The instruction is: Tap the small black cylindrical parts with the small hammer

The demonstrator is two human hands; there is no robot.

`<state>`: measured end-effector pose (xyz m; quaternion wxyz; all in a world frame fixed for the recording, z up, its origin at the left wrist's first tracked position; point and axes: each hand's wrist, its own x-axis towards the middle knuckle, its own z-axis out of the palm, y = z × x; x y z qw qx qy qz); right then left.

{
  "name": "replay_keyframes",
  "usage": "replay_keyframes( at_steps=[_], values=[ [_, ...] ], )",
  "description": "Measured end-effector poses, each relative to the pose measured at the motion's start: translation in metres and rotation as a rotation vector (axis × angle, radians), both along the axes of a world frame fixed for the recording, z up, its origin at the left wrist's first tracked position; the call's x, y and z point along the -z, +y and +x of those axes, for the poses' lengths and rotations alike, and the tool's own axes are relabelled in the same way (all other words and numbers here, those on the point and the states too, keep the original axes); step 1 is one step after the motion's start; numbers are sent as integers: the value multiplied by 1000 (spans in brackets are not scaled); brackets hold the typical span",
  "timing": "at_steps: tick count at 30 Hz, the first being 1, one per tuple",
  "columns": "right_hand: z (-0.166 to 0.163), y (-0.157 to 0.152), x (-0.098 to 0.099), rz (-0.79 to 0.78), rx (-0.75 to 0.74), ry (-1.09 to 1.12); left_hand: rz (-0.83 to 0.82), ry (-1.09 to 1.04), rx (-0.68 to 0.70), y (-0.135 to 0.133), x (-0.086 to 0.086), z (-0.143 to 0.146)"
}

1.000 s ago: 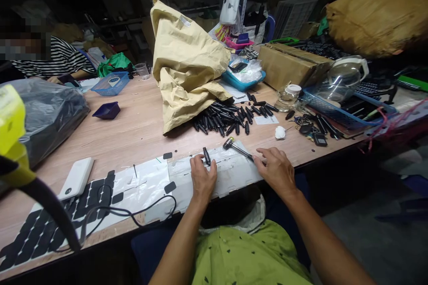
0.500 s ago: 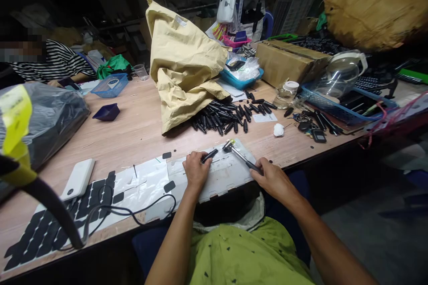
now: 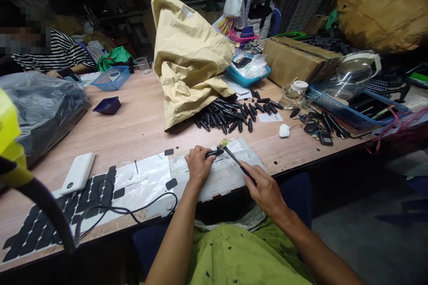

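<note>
The left hand (image 3: 198, 162) grasps a black tube (image 3: 216, 153) between thumb and fingers, its free end pointing out past the fingertips toward the right hand. The right hand (image 3: 265, 187) is clenched round the grip of a hammer (image 3: 234, 157), whose head lies ahead of those fingers, close by the tube's free end; whether the two touch, I cannot tell. Under the left fingers is a white board (image 3: 232, 180); beyond them lies a pile (image 3: 222, 118) of similar tubes, at the mouth of a paper sack (image 3: 194, 58). The step in hand seems to be working the tube's end with the hammer. The next move would call for a firm left pinch, fingertips clear of the head, and a small, well-aimed right-hand stroke.
</note>
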<state>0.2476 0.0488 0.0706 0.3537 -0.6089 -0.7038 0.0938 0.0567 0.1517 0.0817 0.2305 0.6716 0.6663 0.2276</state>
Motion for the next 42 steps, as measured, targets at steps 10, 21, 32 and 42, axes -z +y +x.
replay_keyframes(
  at_steps=[10,21,32,42],
  values=[
    [-7,-2,2,67,-18,-133,-8,29,35,3,1,0],
    [-19,-2,-1,72,-46,-155,-54,7,38,4,1,-1],
    [11,20,0,115,178,-334,-67,14,47,4,-5,-1],
    [28,43,13,147,92,-509,-40,17,57,3,0,-2]
  ],
)
